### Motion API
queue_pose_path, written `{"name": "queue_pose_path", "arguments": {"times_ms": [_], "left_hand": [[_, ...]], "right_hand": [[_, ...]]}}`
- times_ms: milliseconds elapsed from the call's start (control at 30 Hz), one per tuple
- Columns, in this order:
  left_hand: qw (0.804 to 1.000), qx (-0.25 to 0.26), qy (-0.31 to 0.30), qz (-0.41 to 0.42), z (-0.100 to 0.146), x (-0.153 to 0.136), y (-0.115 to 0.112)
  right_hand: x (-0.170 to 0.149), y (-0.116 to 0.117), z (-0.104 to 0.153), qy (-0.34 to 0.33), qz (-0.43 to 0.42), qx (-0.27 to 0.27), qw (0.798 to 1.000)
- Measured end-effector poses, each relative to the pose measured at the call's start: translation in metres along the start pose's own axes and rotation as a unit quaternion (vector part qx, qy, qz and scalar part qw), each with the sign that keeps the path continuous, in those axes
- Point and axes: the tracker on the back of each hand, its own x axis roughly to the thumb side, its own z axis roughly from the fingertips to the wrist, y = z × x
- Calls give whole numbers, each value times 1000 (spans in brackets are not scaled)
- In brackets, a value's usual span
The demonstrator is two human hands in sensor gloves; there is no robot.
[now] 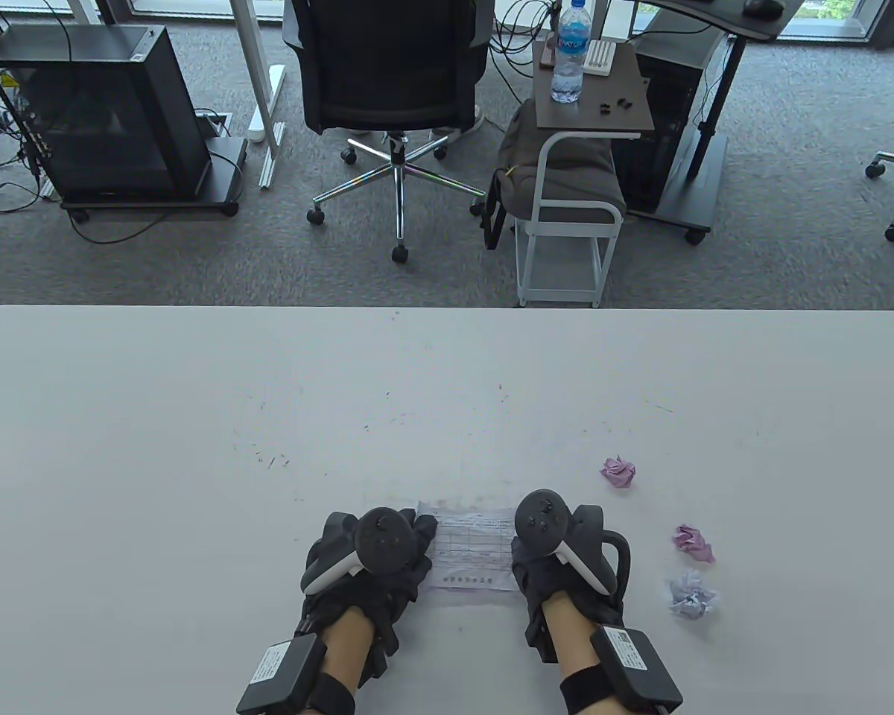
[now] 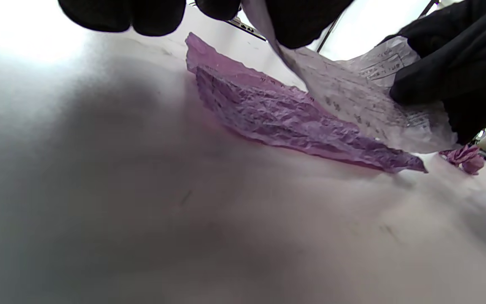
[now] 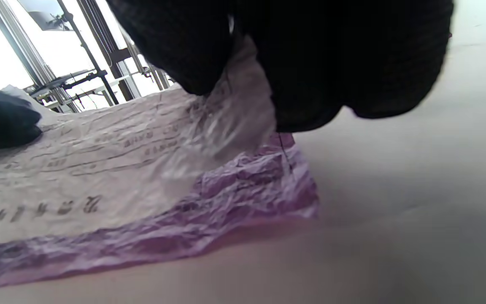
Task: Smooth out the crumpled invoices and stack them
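- The left hand [image 1: 376,558] and the right hand [image 1: 559,551] are nearest, at the near edge of the table [image 1: 194,417], each with a tracker on its back.
- Between them lies a white invoice [image 1: 471,547], wrinkled but spread out, printed side up.
- In the wrist views the white invoice rests on a pink invoice [image 2: 285,122], also spread out and creased, which lies flat on the table and sticks out past the white sheet's near edge.
- The left hand pinches the white invoice's left edge; in the left wrist view that edge rises between dark fingertips [image 2: 306,21].
- The right hand pinches the right edge: in the right wrist view the paper bunches up between two gloved fingertips [image 3: 336,76].
- Three crumpled balls lie to the right of the hands, well apart from the sheets: a pink ball [image 1: 618,471] farthest away, a second pink ball [image 1: 694,543] nearer and further right, and a pale ball [image 1: 691,596] nearest.
- On the floor beyond the table stand an office chair [image 1: 391,82], a computer case [image 1: 97,112] to the left, and a small side table [image 1: 592,104] to the right with a water bottle [image 1: 570,52] on it.
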Motion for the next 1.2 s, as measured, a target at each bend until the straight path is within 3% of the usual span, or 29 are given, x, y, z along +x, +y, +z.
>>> {"name": "queue_pose_path", "arguments": {"times_ms": [433, 600, 667, 800, 867, 967, 1033, 1200], "left_hand": [[997, -37, 36, -62, -9, -11, -18], [996, -23, 73, -50, -5, -20, -15], [997, -15, 70, -22, -2, -23, -14], [998, 22, 67, 4, 6, -29, -5], [997, 47, 59, -4, 13, -27, 3], [996, 74, 50, -7, 25, -15, 14], [997, 72, 28, -18, 36, 2, 20], [990, 97, -27, -101, 73, 47, 19]], "right_hand": [[16, 28, -9, -21, 137, 9, 990], [21, 25, -6, -19, 262, 1, 965], [17, 16, -2, -21, 251, -31, 967], [-7, -26, 13, -11, 146, -90, 985], [-32, -49, 27, 21, 106, -127, 986], [-78, -72, 50, 90, 33, -141, 985], [-111, -73, 65, 145, -46, -144, 978], [-161, -48, 92, 252, -136, -70, 956]]}}
